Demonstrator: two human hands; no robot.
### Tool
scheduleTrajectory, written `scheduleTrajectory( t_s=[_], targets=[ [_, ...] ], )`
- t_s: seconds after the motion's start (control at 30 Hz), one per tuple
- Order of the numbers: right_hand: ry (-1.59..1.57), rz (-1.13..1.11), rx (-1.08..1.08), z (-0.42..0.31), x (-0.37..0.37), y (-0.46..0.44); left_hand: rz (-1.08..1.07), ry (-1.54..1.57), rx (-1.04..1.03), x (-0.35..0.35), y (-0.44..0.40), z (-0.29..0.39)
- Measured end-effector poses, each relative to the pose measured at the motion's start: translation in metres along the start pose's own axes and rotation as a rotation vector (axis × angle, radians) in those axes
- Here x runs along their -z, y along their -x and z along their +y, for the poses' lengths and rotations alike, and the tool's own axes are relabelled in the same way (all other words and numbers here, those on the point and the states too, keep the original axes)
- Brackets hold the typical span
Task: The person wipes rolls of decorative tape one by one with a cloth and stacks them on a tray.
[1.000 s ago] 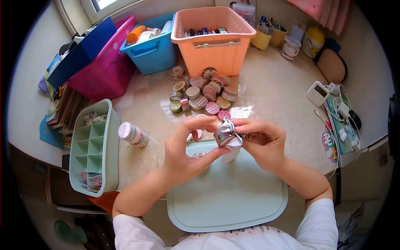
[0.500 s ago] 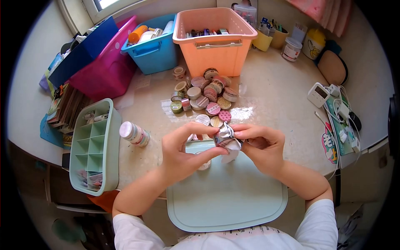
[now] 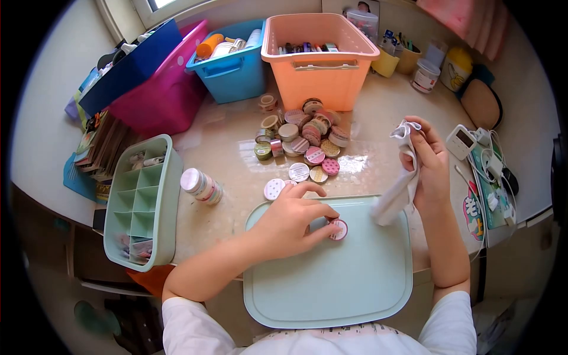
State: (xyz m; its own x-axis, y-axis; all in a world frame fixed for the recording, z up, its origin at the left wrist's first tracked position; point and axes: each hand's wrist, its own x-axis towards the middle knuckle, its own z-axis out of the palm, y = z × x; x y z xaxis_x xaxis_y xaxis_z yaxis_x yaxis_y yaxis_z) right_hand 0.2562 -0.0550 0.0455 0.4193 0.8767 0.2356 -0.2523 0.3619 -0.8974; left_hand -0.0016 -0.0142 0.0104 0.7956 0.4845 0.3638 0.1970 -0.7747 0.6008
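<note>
My left hand (image 3: 296, 223) is over a pale green lid (image 3: 331, 284), its thumb and a finger pinching a small roll of washi tape (image 3: 338, 229) with a pink rim and pale face. In my right hand (image 3: 429, 168), raised beyond the lid's right side, a crumpled white cloth (image 3: 399, 192) is bunched and hangs down. A heap of patterned washi tape rolls (image 3: 300, 145) lies past the lid. Near my left knuckles sits a white dotted roll (image 3: 274, 188). A stack of tape rolls (image 3: 202, 186) leans tilted on the left.
A green divided box (image 3: 157, 204) stands at left. Behind are a magenta bin (image 3: 154, 103), a blue basket (image 3: 228, 77) and an orange bin (image 3: 316, 77). Cables (image 3: 491, 160) and a white device (image 3: 461, 142) lie at right, with jars and pen cups farther back.
My hands have parted from the cloth-wrapped piece they both held. The right has carried the cloth up and right; the left has come down to the lid with a tape roll.
</note>
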Motion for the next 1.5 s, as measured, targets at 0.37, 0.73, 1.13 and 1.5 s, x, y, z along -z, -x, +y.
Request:
scheduleTrajectory(
  t_s=[0.37, 0.73, 1.13, 1.5],
  targets=[
    [0.03, -0.043, -0.12, 0.004, -0.003, 0.001, 0.394, -0.245, 0.38, 0.039, -0.006, -0.059],
    [-0.029, -0.075, -0.292, 0.011, -0.015, 0.006, 0.381, -0.294, 0.631, 0.046, -0.011, -0.084],
    [0.589, -0.452, 0.691, 0.039, -0.031, 0.038, 0.247, 0.473, 0.149, 0.007, -0.007, 0.001],
    [0.726, -0.748, 0.796, 0.032, -0.038, 0.045, 0.298, 0.42, 0.143, 0.011, -0.001, -0.007]
  ],
)
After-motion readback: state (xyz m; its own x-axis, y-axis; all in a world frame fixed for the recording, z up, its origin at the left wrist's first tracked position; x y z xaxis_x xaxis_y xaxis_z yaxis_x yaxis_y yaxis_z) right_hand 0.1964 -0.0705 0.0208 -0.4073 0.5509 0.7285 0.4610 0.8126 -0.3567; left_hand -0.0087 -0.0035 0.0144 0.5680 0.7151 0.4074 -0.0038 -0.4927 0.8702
